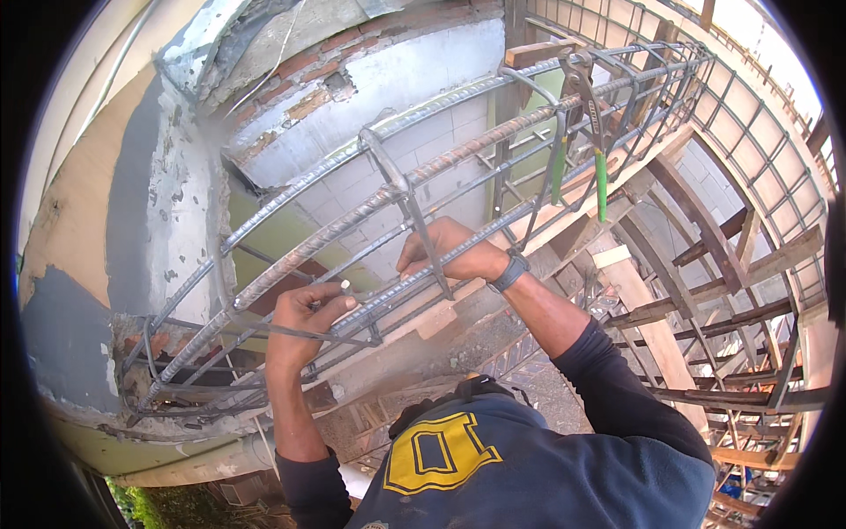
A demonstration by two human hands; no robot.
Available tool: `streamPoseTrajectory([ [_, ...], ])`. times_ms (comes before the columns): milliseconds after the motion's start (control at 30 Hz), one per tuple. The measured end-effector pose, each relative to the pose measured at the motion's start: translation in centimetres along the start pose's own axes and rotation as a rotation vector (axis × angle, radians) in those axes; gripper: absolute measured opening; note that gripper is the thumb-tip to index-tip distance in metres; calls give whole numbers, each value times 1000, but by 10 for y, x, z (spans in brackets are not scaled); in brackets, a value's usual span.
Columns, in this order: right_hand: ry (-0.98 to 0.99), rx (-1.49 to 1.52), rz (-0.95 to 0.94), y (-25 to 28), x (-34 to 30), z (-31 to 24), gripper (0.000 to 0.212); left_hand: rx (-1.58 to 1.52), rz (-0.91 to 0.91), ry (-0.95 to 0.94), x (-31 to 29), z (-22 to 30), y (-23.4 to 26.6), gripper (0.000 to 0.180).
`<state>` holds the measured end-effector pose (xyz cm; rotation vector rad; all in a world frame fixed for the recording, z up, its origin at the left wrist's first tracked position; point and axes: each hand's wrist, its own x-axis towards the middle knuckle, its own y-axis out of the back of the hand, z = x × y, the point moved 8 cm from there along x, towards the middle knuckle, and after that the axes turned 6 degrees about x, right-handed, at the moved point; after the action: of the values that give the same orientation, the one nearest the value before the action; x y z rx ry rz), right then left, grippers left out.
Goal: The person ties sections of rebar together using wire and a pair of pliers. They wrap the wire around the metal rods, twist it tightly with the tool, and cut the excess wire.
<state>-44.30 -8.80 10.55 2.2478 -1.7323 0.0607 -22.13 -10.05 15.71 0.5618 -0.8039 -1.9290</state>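
Observation:
A long rebar cage (330,227) of ribbed steel bars and square stirrups runs from the lower left to the upper right. My left hand (304,322) is closed at the cage's near side, with a small white-tipped piece (345,286) showing at its thumb and forefinger. Reaching in among the bars beside a stirrup (425,225), my right hand (458,250) has its fingers curled together. Whatever those fingertips grip is too small to make out. Green-handled pincers (586,99) hang over the upper bars to the right of my right hand.
Behind the cage stands a broken wall (432,70) with exposed brick and peeling plaster. To the right, wooden formwork beams (696,220) and a curved rebar mesh (749,123) rise. Under the cage runs a plank (639,167), with a drop to the ground far below.

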Motion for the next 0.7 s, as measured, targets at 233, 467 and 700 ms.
streamPoseTrajectory([
  [233,66,79,54,11,-6,-6,18,-82,117,-81,3,19,-1,23],
  [467,270,-664,896,35,-83,-19,27,-108,366,-81,-22,8,31,22],
  [700,154,319,1309,17,-119,57,47,29,737,-59,-61,-3,55,16],
])
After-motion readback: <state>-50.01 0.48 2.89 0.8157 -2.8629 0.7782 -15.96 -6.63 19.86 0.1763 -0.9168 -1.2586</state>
